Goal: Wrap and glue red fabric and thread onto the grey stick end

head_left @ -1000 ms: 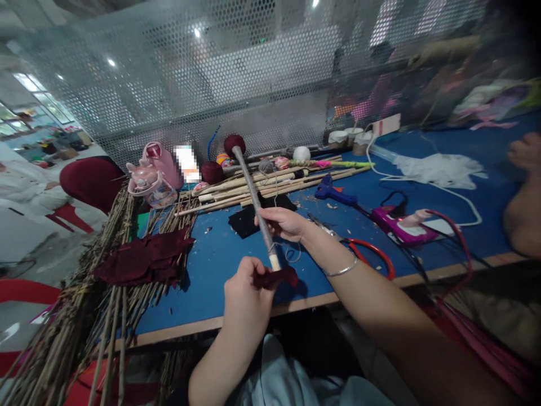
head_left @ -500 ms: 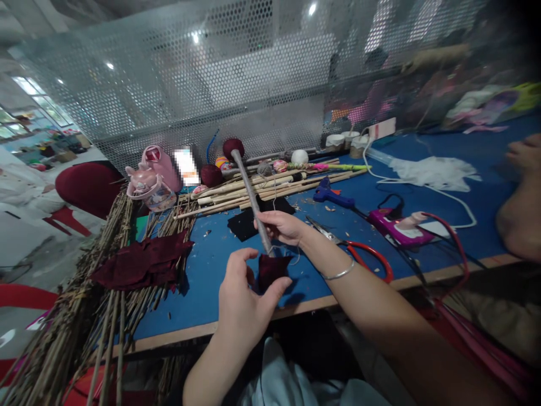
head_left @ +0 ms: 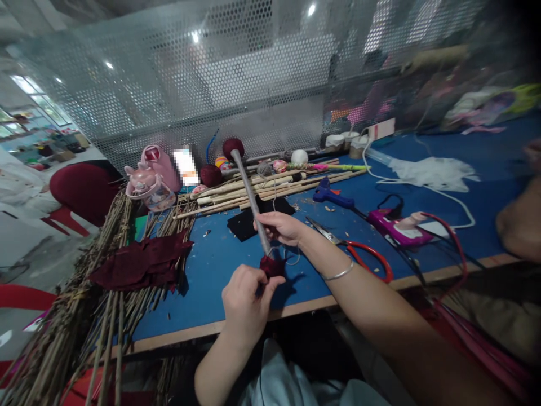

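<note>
Two bare hands on one slanting gray stick (head_left: 248,192). Nearest, with the left hand (head_left: 249,293), pinches maroon cloth (head_left: 271,267) between thumb and bent fingers, gathered into a bunch around the near end of the stick, above the front edge of the blue tabletop (head_left: 196,307). Half a second ago, had thumb and fingers spread wide about that cloth, draped loosely; a second ago, held it below the stick's bare pale tip. Has that tip covered now. Just beyond, with the right hand (head_left: 284,228), grips the gray shaft, thumb and fingers closed on it, much as in both earlier views; cannot tell how the hidden fingers lie. Beside the right forearm, red-handled scissors (head_left: 369,260), lying as before. Off to the left, a maroon cloth stack (head_left: 141,262) on bundled twigs (head_left: 105,321). Farther in, black cloth (head_left: 242,225), then a blue glue gun (head_left: 332,195) and a purple power strip (head_left: 393,226). At the right edge, a co-worker's arm (head_left: 522,217), blurred, with the hand slipped partly out of view since half a second ago. Behind the black cloth, pale wooden sticks (head_left: 224,197); past these, a maroon ball (head_left: 233,148) on the gray stick's far end. Farthest, a perforated metal panel (head_left: 211,84).
</note>
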Demonstrator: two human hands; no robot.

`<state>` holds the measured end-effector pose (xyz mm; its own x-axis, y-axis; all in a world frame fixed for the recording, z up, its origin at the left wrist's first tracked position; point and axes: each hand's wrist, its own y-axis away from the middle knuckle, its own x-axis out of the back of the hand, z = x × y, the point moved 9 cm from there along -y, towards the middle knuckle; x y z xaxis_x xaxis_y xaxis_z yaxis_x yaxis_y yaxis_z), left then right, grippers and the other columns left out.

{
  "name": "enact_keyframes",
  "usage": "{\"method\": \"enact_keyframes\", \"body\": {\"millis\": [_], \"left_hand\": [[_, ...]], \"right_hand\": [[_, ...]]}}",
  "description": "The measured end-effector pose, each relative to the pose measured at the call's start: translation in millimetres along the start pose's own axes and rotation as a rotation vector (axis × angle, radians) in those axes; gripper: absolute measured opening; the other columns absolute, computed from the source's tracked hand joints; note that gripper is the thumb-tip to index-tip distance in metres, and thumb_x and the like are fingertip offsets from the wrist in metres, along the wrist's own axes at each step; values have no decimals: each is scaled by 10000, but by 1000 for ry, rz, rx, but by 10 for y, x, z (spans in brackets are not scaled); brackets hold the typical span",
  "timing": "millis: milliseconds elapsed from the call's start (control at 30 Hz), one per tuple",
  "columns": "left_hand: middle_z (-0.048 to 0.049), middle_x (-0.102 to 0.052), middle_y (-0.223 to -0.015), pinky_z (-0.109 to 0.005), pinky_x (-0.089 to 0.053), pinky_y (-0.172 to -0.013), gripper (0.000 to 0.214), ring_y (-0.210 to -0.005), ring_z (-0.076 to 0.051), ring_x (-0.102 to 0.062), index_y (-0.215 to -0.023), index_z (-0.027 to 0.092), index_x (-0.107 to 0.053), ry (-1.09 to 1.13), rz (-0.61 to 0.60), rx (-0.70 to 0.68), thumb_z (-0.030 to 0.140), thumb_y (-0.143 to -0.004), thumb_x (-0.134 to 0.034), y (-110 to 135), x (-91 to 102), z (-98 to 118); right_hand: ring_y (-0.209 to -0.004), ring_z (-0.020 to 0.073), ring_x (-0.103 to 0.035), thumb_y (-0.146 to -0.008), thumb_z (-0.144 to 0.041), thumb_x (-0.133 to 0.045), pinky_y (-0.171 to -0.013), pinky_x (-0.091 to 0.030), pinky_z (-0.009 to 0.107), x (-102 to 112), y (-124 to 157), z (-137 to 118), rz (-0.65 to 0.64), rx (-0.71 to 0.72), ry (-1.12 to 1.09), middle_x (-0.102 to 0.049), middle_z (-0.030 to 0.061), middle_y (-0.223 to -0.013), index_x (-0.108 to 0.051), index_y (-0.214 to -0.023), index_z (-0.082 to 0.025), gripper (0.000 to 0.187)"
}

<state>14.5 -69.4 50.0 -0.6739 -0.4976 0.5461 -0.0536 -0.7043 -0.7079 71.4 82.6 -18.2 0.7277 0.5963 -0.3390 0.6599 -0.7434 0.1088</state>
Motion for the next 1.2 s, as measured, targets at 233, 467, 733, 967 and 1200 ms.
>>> {"method": "enact_keyframes", "body": {"millis": [233, 467, 733, 967, 1200], "left_hand": [[30, -436, -537, -234, -304, -537, 228, -554, -102, -386, -609, 180, -464, -86, -43, -124, 222, -771, -618, 31, -87, 73], [16, -465, -559, -239, -305, -547, 241, -575, -112, -409, -626, 173, -486, -56, -89, -64, 318, -750, -633, 18, -87, 19], [53, -363, -419, -199, -203, -392, 420, -374, -48, -274, -604, 142, -541, 758, -437, 946, 486, -825, -443, 622, -329, -266], [-61, -651, -701, -124, -294, -329, 416, -405, -31, -458, -885, 83, -605, 1208, -430, 1350, 464, -718, -623, 670, -654, -239], [-15, -594, -571, -70, -400, -409, 251, -426, -3, -489, -730, 67, -649, 1461, -346, 1489, 316, -717, -677, 688, -712, -264]], "right_hand": [[-411, 38, -282, -623, -485, -683, -392, -203, 174, 34, 15, 17, 38, -19, -6, -376, -71, -448, -573, -654, -125, 377], [-404, 35, -296, -646, -473, -668, -397, -217, 175, 61, 31, 29, 48, -4, 11, -376, -75, -451, -572, -662, -121, 365], [-380, 32, -290, -681, -479, -638, -396, -201, 182, 1, 6, 22, 34, -18, 25, -344, -83, -445, -557, -660, -124, 364], [-391, 34, -271, -668, -472, -647, -397, -197, 179, -22, 19, 53, 26, -34, 26, -348, -82, -440, -555, -659, -125, 359], [-379, 27, -259, -658, -480, -647, -391, -174, 175, -42, 18, 49, 33, -48, 40, -349, -87, -438, -538, -662, -130, 367]]}}
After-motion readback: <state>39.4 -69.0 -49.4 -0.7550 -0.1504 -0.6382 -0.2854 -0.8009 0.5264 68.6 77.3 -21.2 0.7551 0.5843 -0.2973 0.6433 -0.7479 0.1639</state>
